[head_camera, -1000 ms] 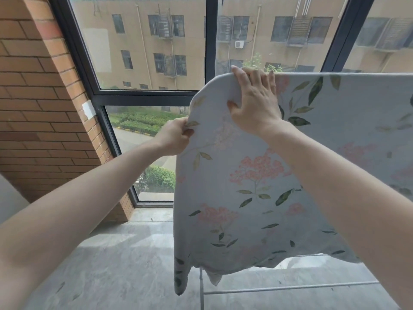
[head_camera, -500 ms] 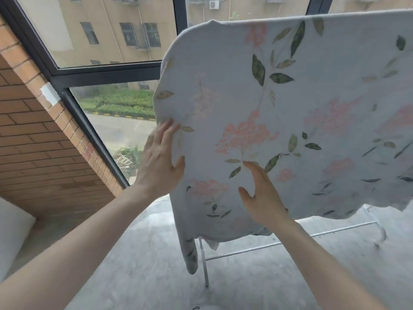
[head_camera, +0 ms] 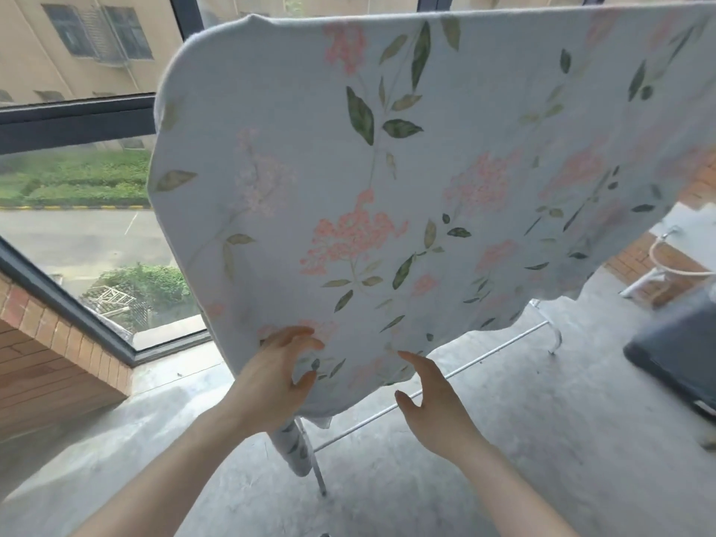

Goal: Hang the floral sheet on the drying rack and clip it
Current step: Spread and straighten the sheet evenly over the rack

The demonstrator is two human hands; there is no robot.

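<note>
Top bar of the rack (head_camera: pixel 434 389) hidden under the draped sheet (head_camera: pixel 387 168); only a lower crossbar and two legs showing below the hem. No clip to be made out anywhere. Sheet's right part cut off by the frame edge, its top fold running along the upper border. Dark object (head_camera: pixel 674 350) at right blurred and cut off, not identifiable. White hose or tube (head_camera: pixel 658 257) beyond it, partly hidden by the cloth.

Left hand (head_camera: pixel 271 381) raised in front of the sheet's lower left area, fingers loosely spread and slightly bent, fingertips at or just touching the fabric, thumb apart; gripping nothing. Right hand (head_camera: pixel 434 405) just below the hem, fingers relaxed and pointing up toward the cloth edge, index tip at the hem; actual contact hard to judge. Holding nothing either. Both forearms reaching up from the bottom of the view, converging toward the lower middle of the sheet.

Sheet hanging broad and fairly flat, left edge curved, bottom hem wavy, one narrow tail drooping lower beside the near rack leg. Bare concrete floor (head_camera: pixel 503 459) stretching beneath and to the right of the rack. Window (head_camera: pixel 77 118) close behind the left edge, brick wall (head_camera: pixel 50 362) at lower left, more brick at far right behind the hose.
</note>
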